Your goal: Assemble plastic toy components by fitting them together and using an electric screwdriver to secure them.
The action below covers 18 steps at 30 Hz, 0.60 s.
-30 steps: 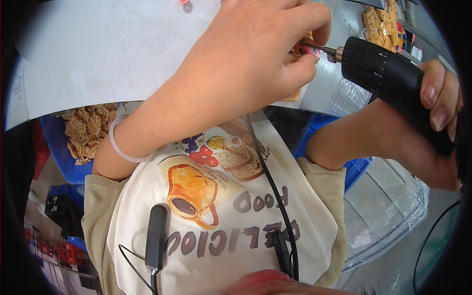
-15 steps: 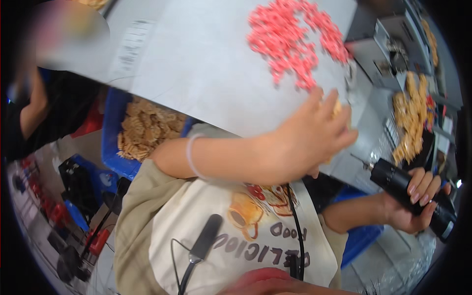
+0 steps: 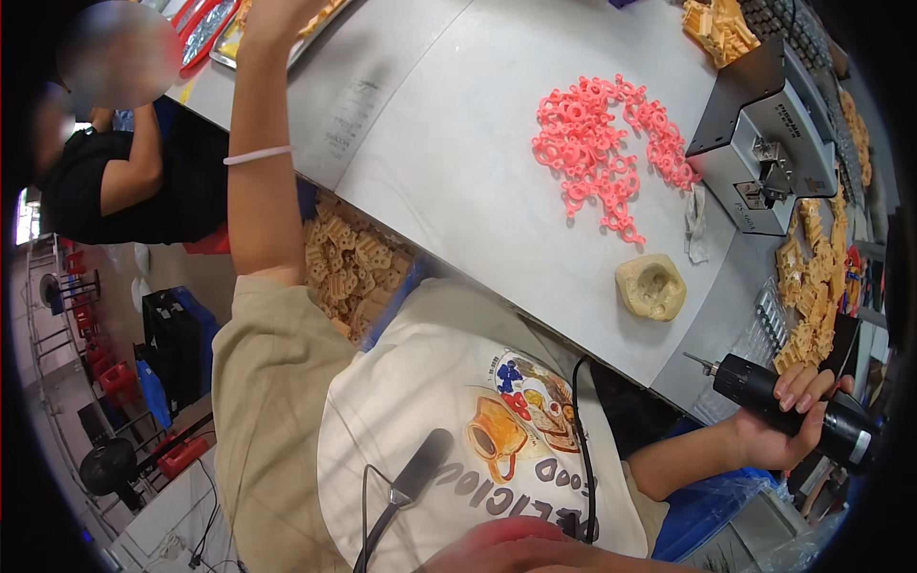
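Note:
My left hand (image 3: 279,13) is stretched to the far left, over a metal tray (image 3: 226,50) holding yellowish pieces. Its fingers run out of the picture, so what they touch is hidden. In my right hand (image 3: 800,413), at the lower right, is a black electric screwdriver (image 3: 755,384); its thin bit points left, past the table's near edge. On the table sits a cream-coloured block (image 3: 651,288) with a hollow in its top. Beyond it lies a loose pile of small pink ringed plastic parts (image 3: 587,143).
A dark metal box (image 3: 755,143) with a small front mechanism, like a screw feeder, stands right of the pink parts. Tan plastic parts (image 3: 810,286) are heaped beyond it. A blue bin (image 3: 390,304) of tan parts is below the table edge. Another person (image 3: 134,181) sits at left.
My left hand has left the spot at the cream block and swung to the far-left tray, uncovering the block. My right hand keeps hold of the screwdriver. The view has shifted.

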Each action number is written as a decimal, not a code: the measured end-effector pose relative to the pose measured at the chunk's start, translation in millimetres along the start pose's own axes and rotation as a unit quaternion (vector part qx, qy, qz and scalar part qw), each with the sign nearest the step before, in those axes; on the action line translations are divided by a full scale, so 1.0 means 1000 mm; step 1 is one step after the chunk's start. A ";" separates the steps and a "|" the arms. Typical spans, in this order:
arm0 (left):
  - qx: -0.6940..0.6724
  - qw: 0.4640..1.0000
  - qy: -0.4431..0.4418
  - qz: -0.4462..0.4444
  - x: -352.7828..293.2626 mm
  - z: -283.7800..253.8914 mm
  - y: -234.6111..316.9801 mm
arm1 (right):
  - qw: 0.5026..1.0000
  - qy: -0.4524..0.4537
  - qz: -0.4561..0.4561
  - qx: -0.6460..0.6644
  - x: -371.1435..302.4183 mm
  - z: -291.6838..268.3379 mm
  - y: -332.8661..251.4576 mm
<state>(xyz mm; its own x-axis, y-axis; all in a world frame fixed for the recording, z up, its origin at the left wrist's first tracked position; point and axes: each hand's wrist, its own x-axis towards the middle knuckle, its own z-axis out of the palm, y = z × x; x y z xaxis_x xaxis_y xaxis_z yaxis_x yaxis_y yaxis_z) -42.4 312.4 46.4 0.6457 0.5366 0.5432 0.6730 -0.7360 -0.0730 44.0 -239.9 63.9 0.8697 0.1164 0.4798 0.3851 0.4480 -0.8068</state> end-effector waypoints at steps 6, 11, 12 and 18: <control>-0.060 0.997 -0.009 0.046 -0.015 0.074 -0.099 | 0.999 -0.005 0.022 -0.027 0.000 -0.005 0.005; -0.169 0.974 0.078 0.132 -0.045 0.029 -0.014 | 0.988 0.104 0.094 -0.071 0.002 -0.025 0.018; -0.194 0.973 0.056 0.115 -0.055 0.014 0.013 | 0.981 0.132 0.101 -0.103 0.006 -0.015 0.024; -0.443 0.881 0.010 0.166 -0.145 -0.041 0.123 | 0.952 0.131 0.204 -0.185 0.030 -0.017 0.076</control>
<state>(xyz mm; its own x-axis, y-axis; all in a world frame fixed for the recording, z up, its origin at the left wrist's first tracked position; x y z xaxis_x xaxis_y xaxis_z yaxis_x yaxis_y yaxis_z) -67.9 126.9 -7.6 0.7422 0.2294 0.6297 -0.1033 -0.8892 0.4457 104.8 -217.5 10.6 0.9987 -0.0331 0.0375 0.0396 0.0638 -0.9972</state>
